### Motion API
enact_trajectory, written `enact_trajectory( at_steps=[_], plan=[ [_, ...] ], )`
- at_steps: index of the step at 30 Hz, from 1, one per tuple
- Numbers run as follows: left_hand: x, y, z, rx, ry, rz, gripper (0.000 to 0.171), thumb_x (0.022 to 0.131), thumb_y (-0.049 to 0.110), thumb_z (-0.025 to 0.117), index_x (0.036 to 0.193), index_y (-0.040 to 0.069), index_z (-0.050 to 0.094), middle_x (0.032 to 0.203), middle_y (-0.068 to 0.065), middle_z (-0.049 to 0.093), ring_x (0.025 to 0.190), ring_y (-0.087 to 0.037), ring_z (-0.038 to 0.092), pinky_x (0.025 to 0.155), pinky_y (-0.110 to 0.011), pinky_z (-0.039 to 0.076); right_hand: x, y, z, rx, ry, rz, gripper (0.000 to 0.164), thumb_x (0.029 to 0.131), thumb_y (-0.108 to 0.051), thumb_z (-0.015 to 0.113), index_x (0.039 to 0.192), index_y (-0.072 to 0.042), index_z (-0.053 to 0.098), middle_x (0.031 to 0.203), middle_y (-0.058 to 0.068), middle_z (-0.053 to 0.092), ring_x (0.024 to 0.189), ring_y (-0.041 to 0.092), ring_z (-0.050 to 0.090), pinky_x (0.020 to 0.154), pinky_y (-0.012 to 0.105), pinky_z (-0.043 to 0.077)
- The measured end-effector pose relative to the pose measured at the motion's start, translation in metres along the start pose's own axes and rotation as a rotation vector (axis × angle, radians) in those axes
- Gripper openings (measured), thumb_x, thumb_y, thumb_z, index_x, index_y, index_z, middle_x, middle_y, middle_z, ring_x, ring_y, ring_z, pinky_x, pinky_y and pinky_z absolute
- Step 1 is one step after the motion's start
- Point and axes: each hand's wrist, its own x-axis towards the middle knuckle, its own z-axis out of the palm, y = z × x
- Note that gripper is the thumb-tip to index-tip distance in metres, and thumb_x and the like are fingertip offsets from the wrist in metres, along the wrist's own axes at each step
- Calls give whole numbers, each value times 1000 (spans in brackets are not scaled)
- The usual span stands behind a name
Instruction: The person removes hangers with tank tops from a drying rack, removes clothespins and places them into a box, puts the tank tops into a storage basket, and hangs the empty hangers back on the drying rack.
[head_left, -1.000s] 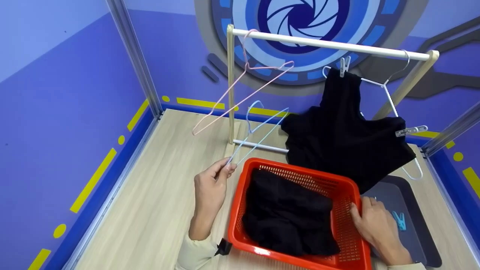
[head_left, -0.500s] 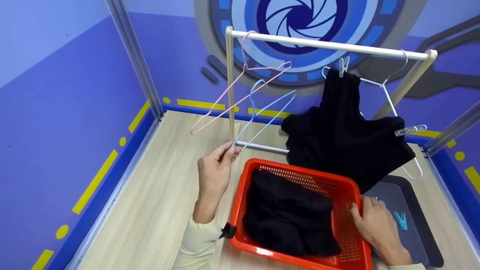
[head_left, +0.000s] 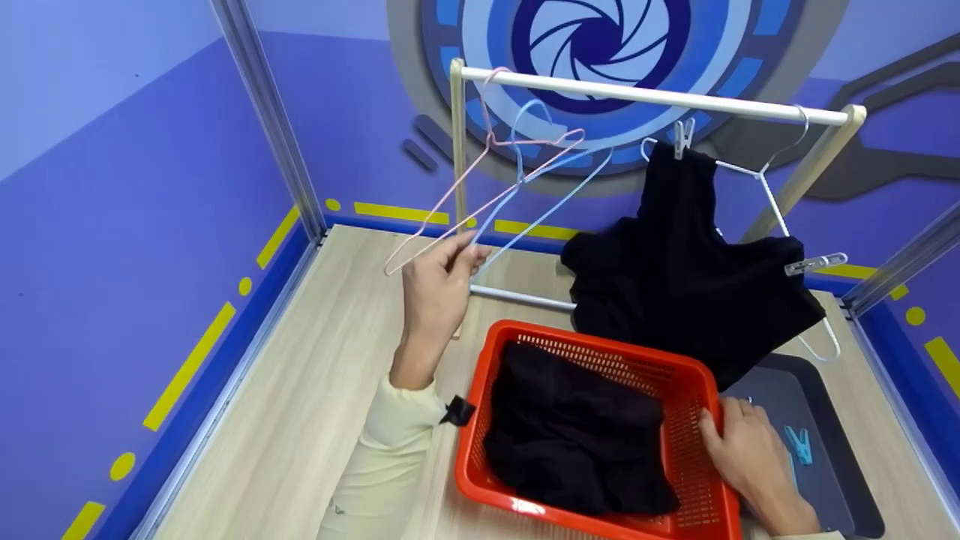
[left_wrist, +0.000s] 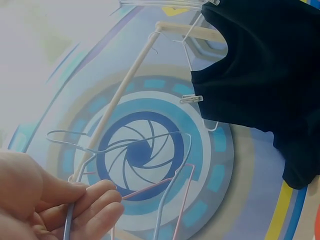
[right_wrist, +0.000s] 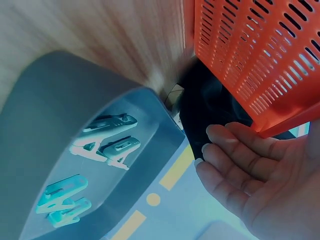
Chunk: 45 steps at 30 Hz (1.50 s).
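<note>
In the head view my left hand [head_left: 439, 289] pinches a light blue wire hanger [head_left: 519, 161] by one lower corner, hook upward. The hanger is held in front of a pink wire hanger [head_left: 490, 140], which hangs from the rack's rod [head_left: 637, 94]. The left wrist view shows the blue wire between thumb and fingers. My right hand [head_left: 754, 454] holds the right rim of a red plastic basket [head_left: 592, 336], thumb over the rim and fingers outside. A folded black cloth [head_left: 577, 435] lies in the basket. In the right wrist view the right thumb is hidden.
A black garment [head_left: 675, 262] hangs at the rack's right on a white hanger [head_left: 772, 199], held by clothespins [head_left: 816, 264]. A grey tray [head_left: 832, 450] right of the basket holds several clothespins [right_wrist: 120, 149]. Walls stand behind and on both sides.
My left hand has risen and moved slightly right, taking the blue hanger up from below the pink hanger to overlap it in view. My right hand and the basket have stayed almost still.
</note>
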Motion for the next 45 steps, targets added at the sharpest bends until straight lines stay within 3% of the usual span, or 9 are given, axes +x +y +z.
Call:
enact_trajectory(
  at_steps=[6, 13, 17, 25, 33, 45],
  plan=[
    [16, 1, 5, -19, -17, 11, 21, 92, 1, 63, 112, -4, 70, 88, -8, 73, 80, -15, 70, 74, -23, 55, 0, 0, 0, 3, -6, 14, 36, 98, -31, 50, 106, 4, 57, 87, 15, 56, 80, 33, 50, 66, 54, 44],
    [35, 4, 6, -5, -20, -20, 21, 94, 4, 62, 112, -2, 70, 89, -6, 73, 81, -13, 69, 75, -23, 55, -1, 1, 1, 22, -25, 27, 40, 99, -34, 49, 109, 4, 57, 92, 17, 56, 82, 33, 51, 66, 55, 46],
    [42, 5, 5, -7, -22, -39, 22, 95, 7, 61, 114, 1, 71, 91, -4, 74, 82, -12, 69, 75, -25, 55, -1, 0, 1, 32, -32, 29, 41, 99, -34, 48, 110, 4, 57, 94, 18, 57, 84, 34, 51, 68, 56, 46],
    [55, 7, 7, -7, -17, -61, 23, 94, 4, 62, 114, -3, 69, 90, -7, 73, 82, -16, 69, 73, -23, 55, -1, 0, 0, 40, -27, 39, 42, 99, -35, 48, 112, 5, 57, 97, 19, 58, 87, 35, 52, 68, 57, 46],
    [59, 5, 12, -4, -32, -83, 21, 94, 1, 61, 112, -4, 70, 88, -10, 73, 80, -18, 70, 73, -24, 55, -2, -1, 1, 39, -31, 52, 44, 99, -36, 47, 114, 5, 56, 99, 21, 58, 88, 35, 53, 68, 58, 46],
    [57, -2, 16, 88, -44, -86, 20, 93, -1, 61, 110, -5, 70, 88, -11, 73, 80, -17, 70, 74, -23, 55, -2, -1, 0, 53, -51, 70, 46, 99, -38, 46, 116, 4, 56, 97, 18, 57, 84, 32, 52, 64, 54, 48]
  ],
)
